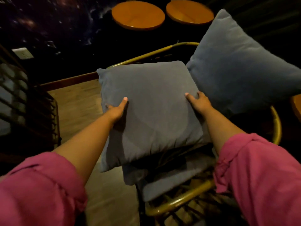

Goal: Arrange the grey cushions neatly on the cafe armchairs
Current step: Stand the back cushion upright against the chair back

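Observation:
A square grey cushion is held in the middle of the view, tilted above an armchair with a brass-coloured frame. My left hand grips its left edge, thumb on top. On the right edge sits my right hand, thumb also on the face. A second grey cushion leans upright against the chair's right side. Under the held cushion lies a grey seat pad, partly hidden.
Two round orange tabletops stand beyond the chair. Another dark-framed chair with a grey cushion is at the left edge. Wooden floor lies between them. An orange table edge shows at far right.

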